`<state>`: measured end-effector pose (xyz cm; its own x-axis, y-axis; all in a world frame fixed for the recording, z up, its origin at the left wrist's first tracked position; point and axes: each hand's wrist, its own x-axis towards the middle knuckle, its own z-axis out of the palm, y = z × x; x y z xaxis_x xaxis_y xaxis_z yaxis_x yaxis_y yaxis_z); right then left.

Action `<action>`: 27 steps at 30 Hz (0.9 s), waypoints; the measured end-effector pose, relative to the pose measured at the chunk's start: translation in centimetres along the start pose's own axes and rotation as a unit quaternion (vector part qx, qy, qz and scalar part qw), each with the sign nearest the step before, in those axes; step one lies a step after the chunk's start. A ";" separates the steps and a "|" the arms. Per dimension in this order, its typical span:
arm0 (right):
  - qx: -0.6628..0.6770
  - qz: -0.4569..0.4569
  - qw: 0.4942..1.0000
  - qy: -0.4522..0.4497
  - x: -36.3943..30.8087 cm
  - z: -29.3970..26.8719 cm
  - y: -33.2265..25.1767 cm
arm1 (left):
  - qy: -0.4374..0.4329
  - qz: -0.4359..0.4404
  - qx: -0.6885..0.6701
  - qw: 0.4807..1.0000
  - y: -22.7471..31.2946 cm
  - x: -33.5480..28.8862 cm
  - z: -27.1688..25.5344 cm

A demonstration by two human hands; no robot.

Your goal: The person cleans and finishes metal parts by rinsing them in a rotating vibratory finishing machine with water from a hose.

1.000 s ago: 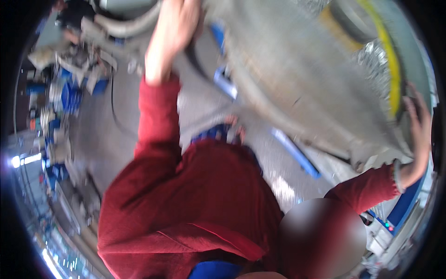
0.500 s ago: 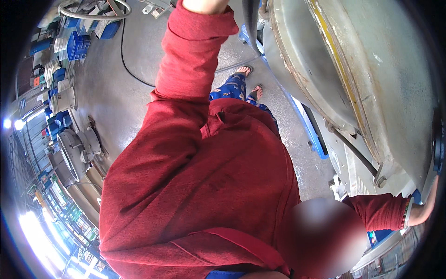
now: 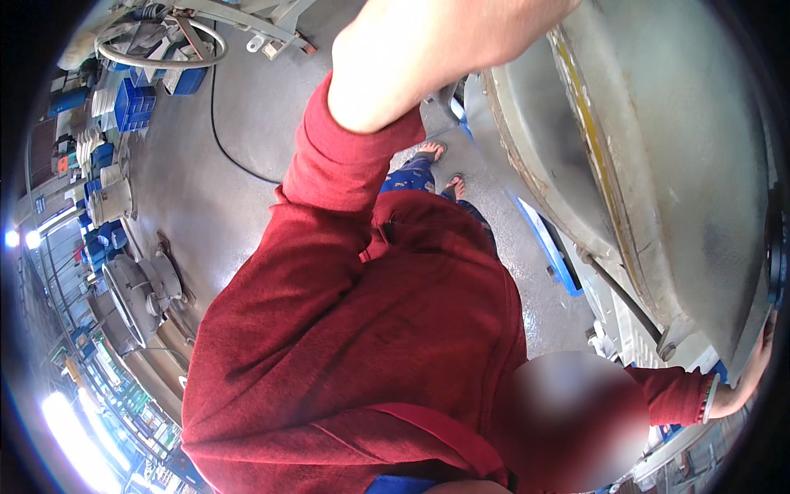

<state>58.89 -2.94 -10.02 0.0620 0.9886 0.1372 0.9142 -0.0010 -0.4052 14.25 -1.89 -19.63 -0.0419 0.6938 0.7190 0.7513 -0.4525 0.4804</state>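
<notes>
My left hand (image 3: 494,31) reaches across the top of the picture toward a large grey metal vessel (image 3: 699,181). Its fingers are cut off by the upper edge, so their hold is hidden, and I cannot tell if it touches the metal. My right hand (image 3: 755,366), with a bracelet at the wrist, reaches up against the vessel's lower right side. Dark picture rim hides most of its fingers. Just above it shows a dark rounded part (image 3: 775,255). A worn yellow strip (image 3: 586,115) runs along the vessel's curved lip, and a metal rod (image 3: 625,296) is fixed below.
A blue-edged frame (image 3: 550,247) stands beside my feet (image 3: 432,150). A black hose (image 3: 216,115) lies on the grey floor. Blue crates (image 3: 134,105) and a round metal machine part (image 3: 136,288) are at left, with a white hoop (image 3: 160,62) at the upper left.
My left forearm and hand have come further into view, swinging right toward the vessel. My right hand stays at the vessel's side with a slight shift. The whole view has tilted a little.
</notes>
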 end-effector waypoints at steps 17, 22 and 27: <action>-0.029 0.055 0.998 -0.021 0.4 -1.7 3.0 | -0.112 -0.087 -0.195 0.970 1.0 0.7 -2.1; -0.066 0.003 0.997 -0.041 1.2 -2.1 4.1 | -0.114 -0.111 -0.202 0.966 1.4 0.3 -2.9; -0.006 0.026 0.998 -0.065 1.1 -1.0 2.1 | -0.118 -0.131 -0.198 0.964 2.0 0.3 -2.6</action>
<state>61.32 -2.05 -9.82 0.0575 0.9983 -0.0027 0.9159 -0.0538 -0.3979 14.01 -4.04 -17.17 -0.0088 0.9003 0.4351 0.4224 -0.3910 0.8177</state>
